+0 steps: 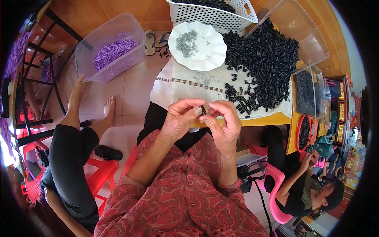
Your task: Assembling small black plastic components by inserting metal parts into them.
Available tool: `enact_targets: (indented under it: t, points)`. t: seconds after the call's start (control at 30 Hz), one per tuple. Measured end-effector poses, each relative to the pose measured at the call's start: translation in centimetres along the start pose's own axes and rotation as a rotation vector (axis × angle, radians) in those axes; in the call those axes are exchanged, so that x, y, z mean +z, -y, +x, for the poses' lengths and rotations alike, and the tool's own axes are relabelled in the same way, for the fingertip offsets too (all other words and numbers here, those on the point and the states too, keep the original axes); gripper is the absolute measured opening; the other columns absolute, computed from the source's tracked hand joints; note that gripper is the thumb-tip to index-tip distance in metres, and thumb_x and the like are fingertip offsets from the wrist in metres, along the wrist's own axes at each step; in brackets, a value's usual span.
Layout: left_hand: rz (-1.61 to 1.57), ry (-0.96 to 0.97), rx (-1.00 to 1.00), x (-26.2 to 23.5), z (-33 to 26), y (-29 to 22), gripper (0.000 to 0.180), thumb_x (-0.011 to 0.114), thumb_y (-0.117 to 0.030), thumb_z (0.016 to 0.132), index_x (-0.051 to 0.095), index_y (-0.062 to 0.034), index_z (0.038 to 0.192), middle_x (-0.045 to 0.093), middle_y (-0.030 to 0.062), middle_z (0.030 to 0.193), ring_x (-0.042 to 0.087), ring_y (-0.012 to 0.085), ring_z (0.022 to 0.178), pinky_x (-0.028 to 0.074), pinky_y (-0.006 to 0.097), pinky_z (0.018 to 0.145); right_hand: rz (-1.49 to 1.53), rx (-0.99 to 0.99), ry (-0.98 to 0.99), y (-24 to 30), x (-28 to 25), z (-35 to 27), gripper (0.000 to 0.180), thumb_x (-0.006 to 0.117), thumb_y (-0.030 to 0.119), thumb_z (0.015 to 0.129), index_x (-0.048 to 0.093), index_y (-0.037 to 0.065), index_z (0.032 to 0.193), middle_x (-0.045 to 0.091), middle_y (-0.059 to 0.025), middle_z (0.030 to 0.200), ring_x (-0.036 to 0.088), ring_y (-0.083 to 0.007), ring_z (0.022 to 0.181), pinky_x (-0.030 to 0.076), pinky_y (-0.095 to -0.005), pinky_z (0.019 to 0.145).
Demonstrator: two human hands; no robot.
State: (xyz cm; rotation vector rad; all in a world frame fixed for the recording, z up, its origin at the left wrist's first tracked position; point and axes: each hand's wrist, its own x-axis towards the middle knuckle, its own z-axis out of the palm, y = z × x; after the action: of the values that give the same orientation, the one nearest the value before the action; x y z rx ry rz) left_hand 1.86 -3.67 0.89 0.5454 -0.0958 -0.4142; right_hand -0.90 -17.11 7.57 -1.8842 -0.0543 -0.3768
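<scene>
Above my lap, at the table's near edge, both hands meet in front of me. My left hand (179, 118) pinches a small black ribbed piece (202, 110) between thumb and fingers. My right hand (225, 120) is beside it, thumb and forefinger pressed close together near the piece; whether a tiny part sits between them is too small to tell. Beyond my hands a white scalloped plate (215, 55) holds a heap of small clear pieces (187, 42). A large pile of small black cylindrical pieces (268, 59) covers the right side of the table cloth (177, 91).
A white perforated basket (213, 15) of black pieces stands at the back. Clear bins (306, 93) and a red tray (303, 134) lie right. On the floor left is a clear tub (140, 51) of purple pieces. People sit on both sides, on red and pink chairs (278, 193).
</scene>
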Motion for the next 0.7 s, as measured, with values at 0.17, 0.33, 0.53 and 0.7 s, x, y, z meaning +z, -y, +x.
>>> enact_targets:
  t: [0.17,0.33,0.53,0.7]
  points:
    - [-0.055,-0.012,-0.019,1.2,0.1,-0.6,0.038,0.056,0.002,0.091,0.052,0.0005,0.128,0.063,0.0063,0.096,0.061,0.0124,0.086,0.051,0.027,0.081,-0.064,-0.091,0.081,-0.4,-0.2,0.4,0.040,0.077,0.005,0.072,0.063,0.002,0.109,0.065,-0.0096,0.099,0.060,-0.0219,0.086,0.051,-0.0295,0.070]
    - [0.018,0.001,-0.017,0.4,0.2,-0.3,0.039,0.057,0.002,0.091,0.050,0.0016,0.130,0.063,0.0061,0.099,0.060,0.0120,0.089,0.051,0.026,0.082,-0.082,-0.128,0.116,-0.4,-0.1,0.3,0.038,0.076,0.004,0.073,0.063,0.002,0.109,0.066,-0.0095,0.094,0.060,-0.0212,0.082,0.050,-0.0295,0.070]
    - [-0.043,-0.001,-0.109,1.2,0.0,-0.7,0.041,0.062,-0.002,0.089,0.052,0.0022,0.129,0.061,0.0040,0.098,0.059,0.0120,0.092,0.050,0.027,0.085,-0.105,-0.167,0.055,-0.3,-0.1,0.2,0.036,0.076,0.000,0.071,0.063,0.001,0.104,0.065,-0.0096,0.090,0.060,-0.0207,0.078,0.049,-0.0296,0.069]
    - [0.162,0.148,0.005,0.5,-0.1,-0.9,0.050,0.069,-0.003,0.083,0.051,0.0019,0.130,0.058,0.0019,0.095,0.058,0.0113,0.091,0.049,0.025,0.083,-0.110,-0.205,0.009,-0.5,0.0,0.2,0.034,0.076,-0.003,0.070,0.063,0.000,0.101,0.065,-0.0094,0.087,0.060,-0.0204,0.073,0.050,-0.0293,0.067]
